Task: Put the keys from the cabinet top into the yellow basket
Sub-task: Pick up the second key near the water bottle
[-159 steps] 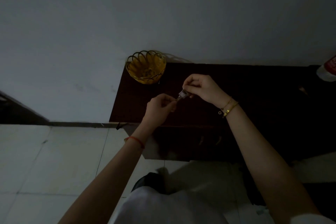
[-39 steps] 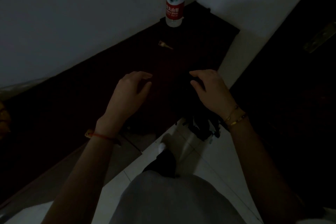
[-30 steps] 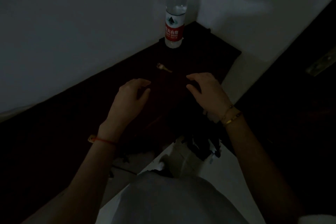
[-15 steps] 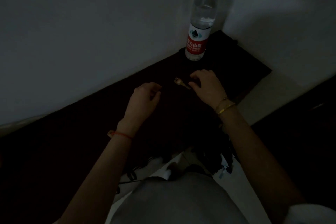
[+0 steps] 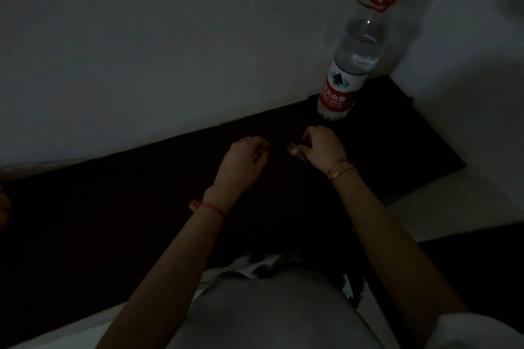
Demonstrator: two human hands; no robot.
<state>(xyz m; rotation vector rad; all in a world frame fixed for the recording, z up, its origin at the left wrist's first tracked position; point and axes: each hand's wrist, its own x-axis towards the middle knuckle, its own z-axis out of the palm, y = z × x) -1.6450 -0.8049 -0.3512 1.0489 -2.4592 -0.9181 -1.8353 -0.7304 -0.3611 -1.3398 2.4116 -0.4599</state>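
Note:
A small brass key (image 5: 294, 149) is pinched in the fingertips of my right hand (image 5: 321, 150), just above the dark cabinet top (image 5: 141, 195). My left hand (image 5: 245, 160) hovers a little to the left of it with fingers curled in and nothing visible in them. A sliver of the yellow basket (image 5: 4, 207) shows at the far left edge of the view, mostly cut off. The scene is very dim.
A clear water bottle (image 5: 348, 65) with a red cap and red label stands on the cabinet's right end near the wall corner, just behind my right hand. A white wall runs behind the cabinet. Pale floor tiles lie below the cabinet's right edge.
My right hand has closed on the key that lay on the cabinet top. My left hand has curled its fingers in. The view has shifted so the bottle sits further right.

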